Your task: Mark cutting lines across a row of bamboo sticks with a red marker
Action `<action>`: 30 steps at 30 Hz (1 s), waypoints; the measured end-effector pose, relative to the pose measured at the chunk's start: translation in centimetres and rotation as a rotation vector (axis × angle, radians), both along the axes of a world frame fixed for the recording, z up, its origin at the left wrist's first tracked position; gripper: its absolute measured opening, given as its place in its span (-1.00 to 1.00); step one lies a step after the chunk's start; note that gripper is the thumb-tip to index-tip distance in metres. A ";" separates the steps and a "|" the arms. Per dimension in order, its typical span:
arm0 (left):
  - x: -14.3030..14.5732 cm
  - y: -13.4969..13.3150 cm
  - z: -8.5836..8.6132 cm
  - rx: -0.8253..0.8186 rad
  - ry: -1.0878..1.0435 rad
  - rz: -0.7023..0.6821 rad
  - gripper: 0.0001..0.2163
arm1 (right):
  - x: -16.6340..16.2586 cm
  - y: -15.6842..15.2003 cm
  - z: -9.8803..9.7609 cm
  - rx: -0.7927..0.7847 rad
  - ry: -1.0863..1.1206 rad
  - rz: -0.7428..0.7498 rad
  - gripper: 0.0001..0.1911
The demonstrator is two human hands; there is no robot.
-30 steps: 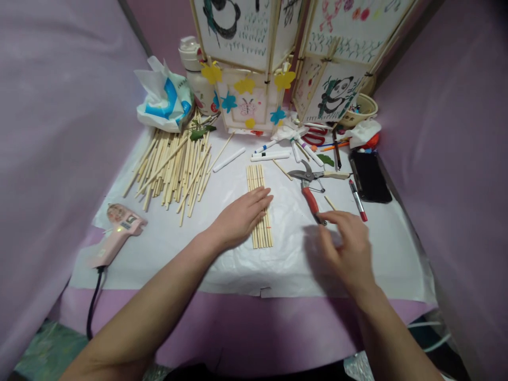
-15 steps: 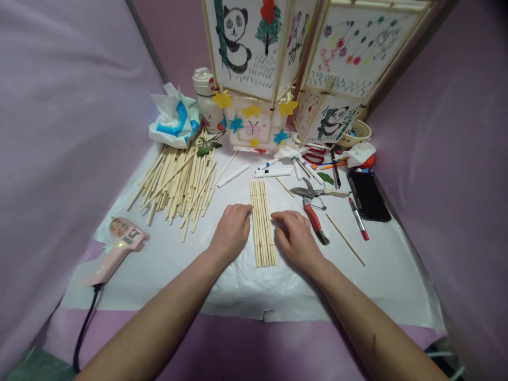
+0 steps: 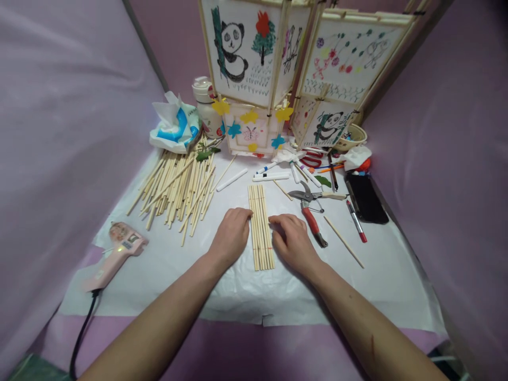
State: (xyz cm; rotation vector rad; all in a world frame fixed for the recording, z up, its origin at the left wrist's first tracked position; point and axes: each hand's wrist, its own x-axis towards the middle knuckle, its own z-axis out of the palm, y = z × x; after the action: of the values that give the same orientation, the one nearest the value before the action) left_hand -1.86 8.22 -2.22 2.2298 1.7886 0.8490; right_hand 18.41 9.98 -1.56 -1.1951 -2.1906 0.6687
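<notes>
A flat row of several bamboo sticks (image 3: 261,225) lies side by side on the white paper sheet (image 3: 238,288). My left hand (image 3: 232,235) rests against the row's left edge with its fingers curled. Against the right edge presses my right hand (image 3: 291,241), fingers bent, the fingertips touching the sticks near a small red mark. The two hands squeeze the row between them.
A loose pile of sticks (image 3: 178,182) lies at the left, a pink glue gun (image 3: 119,246) nearer me. Red-handled pruning shears (image 3: 311,209), a single stick (image 3: 343,241), a red marker (image 3: 356,222) and a phone (image 3: 365,198) lie at the right. Painted paper lanterns (image 3: 246,69) stand behind.
My right hand came in from the right by the shears to the row's right edge. My left hand slid off the top of the row to its left edge. The camera tilted up.
</notes>
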 end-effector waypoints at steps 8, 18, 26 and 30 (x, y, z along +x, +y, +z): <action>-0.1 0.0 -0.1 0.008 -0.015 0.001 -0.81 | -0.1 0.0 0.1 -0.005 -0.005 -0.005 -0.67; -0.1 0.0 -0.1 0.007 -0.023 -0.004 -0.82 | 0.0 0.0 -0.1 0.002 0.003 -0.007 -0.68; -0.2 -0.1 0.0 0.000 -0.041 0.004 -0.81 | 0.0 0.0 -0.3 0.004 0.017 -0.015 -0.68; -0.2 -0.1 0.0 0.017 -0.034 0.012 -0.82 | 0.1 0.0 -0.4 0.001 0.021 -0.026 -0.69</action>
State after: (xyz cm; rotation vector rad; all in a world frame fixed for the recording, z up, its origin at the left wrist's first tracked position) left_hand -2.06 8.17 -2.21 2.2031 1.7879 0.9025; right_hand 18.49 10.00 -1.95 -1.2089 -2.1537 0.6660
